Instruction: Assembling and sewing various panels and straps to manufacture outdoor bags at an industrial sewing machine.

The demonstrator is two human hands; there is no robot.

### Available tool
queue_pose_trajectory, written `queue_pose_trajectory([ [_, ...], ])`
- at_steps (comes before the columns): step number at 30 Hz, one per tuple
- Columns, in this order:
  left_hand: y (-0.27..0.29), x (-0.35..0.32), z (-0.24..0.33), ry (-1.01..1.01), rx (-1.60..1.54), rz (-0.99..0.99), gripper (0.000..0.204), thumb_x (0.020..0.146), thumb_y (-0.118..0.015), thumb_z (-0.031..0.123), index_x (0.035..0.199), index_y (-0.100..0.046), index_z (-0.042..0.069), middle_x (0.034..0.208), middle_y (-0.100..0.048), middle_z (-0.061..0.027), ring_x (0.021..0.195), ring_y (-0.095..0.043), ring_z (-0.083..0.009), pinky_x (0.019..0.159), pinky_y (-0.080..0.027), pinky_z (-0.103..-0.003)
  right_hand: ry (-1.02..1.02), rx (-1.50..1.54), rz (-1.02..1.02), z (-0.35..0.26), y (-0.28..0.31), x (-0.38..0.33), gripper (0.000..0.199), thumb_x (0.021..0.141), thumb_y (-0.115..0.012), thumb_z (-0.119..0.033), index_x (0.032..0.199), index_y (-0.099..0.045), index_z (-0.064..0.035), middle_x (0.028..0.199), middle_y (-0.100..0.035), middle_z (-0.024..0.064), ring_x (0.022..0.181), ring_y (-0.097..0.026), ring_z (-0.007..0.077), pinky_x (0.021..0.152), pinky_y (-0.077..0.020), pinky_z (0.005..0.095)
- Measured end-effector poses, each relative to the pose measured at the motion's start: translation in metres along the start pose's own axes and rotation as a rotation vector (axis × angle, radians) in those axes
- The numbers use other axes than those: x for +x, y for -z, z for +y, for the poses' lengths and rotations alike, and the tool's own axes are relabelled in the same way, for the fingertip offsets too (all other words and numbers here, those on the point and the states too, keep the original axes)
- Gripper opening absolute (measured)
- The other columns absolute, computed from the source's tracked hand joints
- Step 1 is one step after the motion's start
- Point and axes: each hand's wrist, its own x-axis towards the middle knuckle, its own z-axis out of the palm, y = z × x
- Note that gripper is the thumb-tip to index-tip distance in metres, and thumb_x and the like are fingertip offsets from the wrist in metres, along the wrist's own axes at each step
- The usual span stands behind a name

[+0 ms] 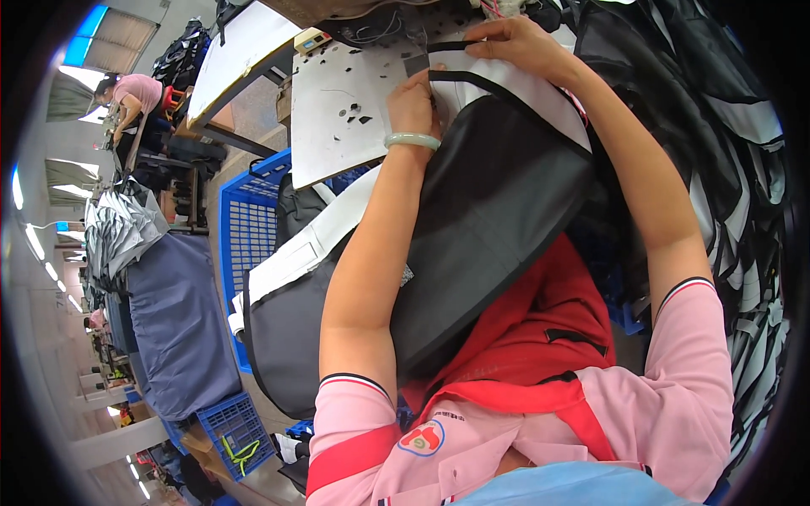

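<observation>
A large black fabric panel point(498, 211) with a white backing and black edge binding lies across my lap and up onto the white sewing table point(337, 118). My left hand point(413, 101), with a pale green bangle at the wrist, presses down on the panel's bound edge. My right hand point(515, 42) pinches the black binding strip point(447, 46) at the top edge of the panel, near the sewing machine at the picture's top. More black and white fabric point(295, 287) hangs down on my left.
A blue plastic crate point(245, 219) stands left of the table, with smaller blue crates point(232, 426) lower down. A pile of black and white panels point(742, 211) fills the right side. A person in pink point(131, 93) works at the far left. Blue cloth point(177, 320) covers a bench.
</observation>
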Motion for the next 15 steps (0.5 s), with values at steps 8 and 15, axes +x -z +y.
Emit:
queue_pose_trajectory([
  [8,-0.004,0.0,0.001,0.04,-0.041,-0.035,0.022,0.088,-0.058,0.002,0.106,-0.066,-0.007,0.093,-0.066,-0.011,0.08,-0.061,-0.0178,0.073,-0.049,-0.029,-0.029,0.046,-0.001,-0.001,0.003,-0.001,0.037,0.086,-0.07,-0.024,0.113,-0.066,0.001,0.099,-0.068,0.0058,0.092,-0.061,0.0106,0.085,-0.0459,0.0237],
  [15,0.025,-0.018,-0.017,0.09,0.017,-0.087,0.022,0.092,-0.06,0.01,0.106,-0.064,-0.005,0.093,-0.067,-0.0074,0.085,-0.063,-0.0166,0.078,-0.051,-0.029,-0.153,0.128,0.002,-0.013,-0.019,-0.049,0.037,0.087,-0.068,-0.024,0.113,-0.064,0.0026,0.094,-0.065,0.0014,0.086,-0.057,0.0074,0.079,-0.0447,0.0226],
])
